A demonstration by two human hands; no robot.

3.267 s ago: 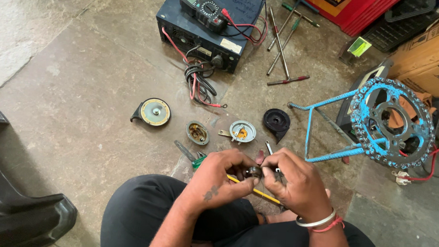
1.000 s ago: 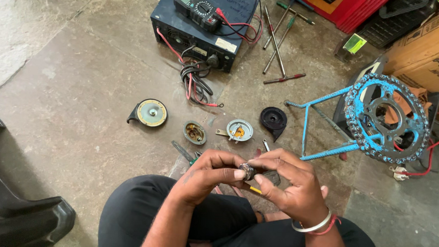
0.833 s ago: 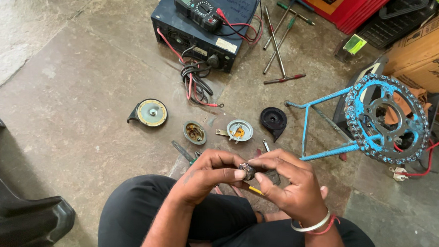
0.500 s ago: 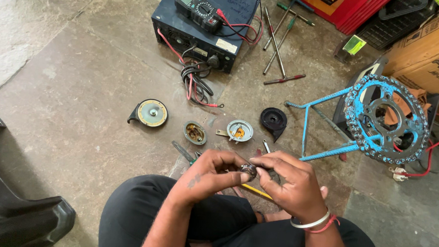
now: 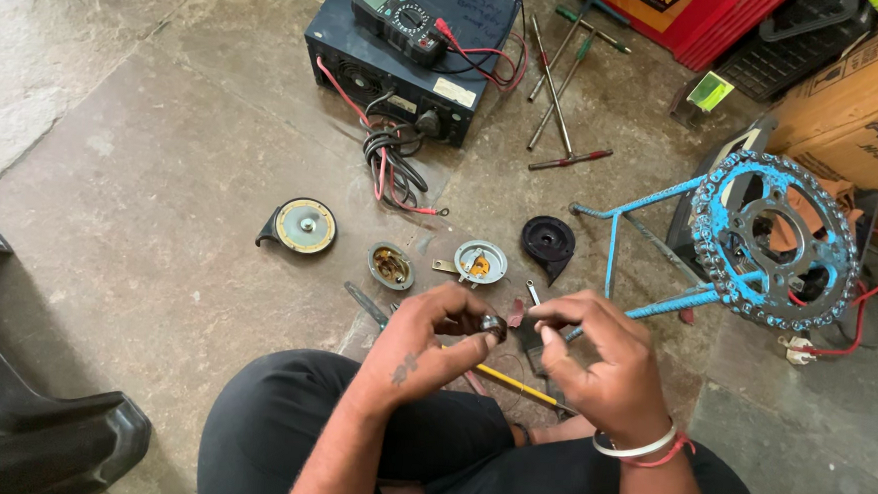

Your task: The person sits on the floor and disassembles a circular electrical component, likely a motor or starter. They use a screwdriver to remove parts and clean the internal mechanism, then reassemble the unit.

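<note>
Four round parts lie in a loose row on the concrete floor (image 5: 113,160) ahead of the seated person: one cream-faced disc in a black housing (image 5: 302,226), one small oval cup with brass-coloured insides (image 5: 390,265), one pale disc with an orange centre (image 5: 480,261) and one black round cover (image 5: 548,239). Behind them stands one dark box-shaped unit (image 5: 409,55) with one handheld meter (image 5: 399,16) lying on top and a bundle of red and black leads (image 5: 393,159) trailing from its front. To its right lie about four long T-handled tools (image 5: 558,83). One blue frame carrying a single chained sprocket (image 5: 772,239) stands at the right, near one cardboard box (image 5: 858,89). A yellow-handled tool (image 5: 512,381) lies across the floor just under the hands. The left hand (image 5: 432,339) has its fingers curled narrow, thumb and forefinger pinching one small dark ring-shaped part (image 5: 493,328), held above the floor in front of the knees and between the two hands. The right hand (image 5: 593,360) sits just beside it, its fingers (image 5: 546,311) drawn close together, the tips meeting near the ring; whether they touch the ring or pinch something smaller of their own cannot be made out. Two bangles, one white and one red, circle the right wrist.
</note>
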